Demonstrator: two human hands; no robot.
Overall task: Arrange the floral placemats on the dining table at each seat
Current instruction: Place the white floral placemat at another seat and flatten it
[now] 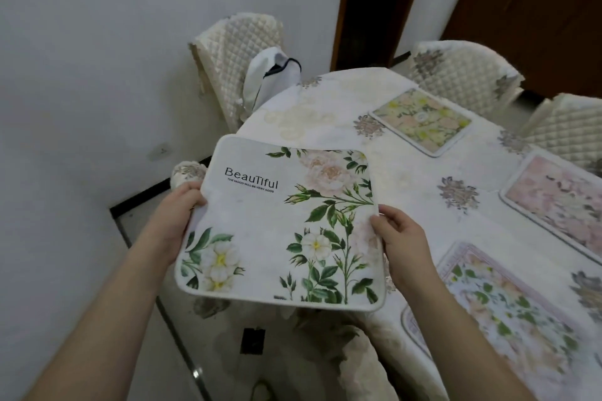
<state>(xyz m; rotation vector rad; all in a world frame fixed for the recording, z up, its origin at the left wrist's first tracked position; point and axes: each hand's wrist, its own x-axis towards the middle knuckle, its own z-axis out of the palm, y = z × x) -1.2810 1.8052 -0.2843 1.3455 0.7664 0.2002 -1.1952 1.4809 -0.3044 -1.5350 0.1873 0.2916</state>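
Observation:
I hold a white floral placemat [280, 221] printed with "Beautiful" and green-leaved flowers, flat in the air over the near left edge of the dining table [407, 172]. My left hand [177, 215] grips its left edge and my right hand [402, 238] grips its right edge. Three more placemats lie on the table: a yellow-green one [422, 122] at the far side, a pink one [560, 205] at the right, and a pink-bordered leafy one [501, 306] near me on the right.
Quilted cream chairs stand around the table: one at the far left [234, 55] with a white bag [270, 75] on it, two at the far right [462, 78]. A chair back [185, 172] shows under my left hand. The wall is close on the left.

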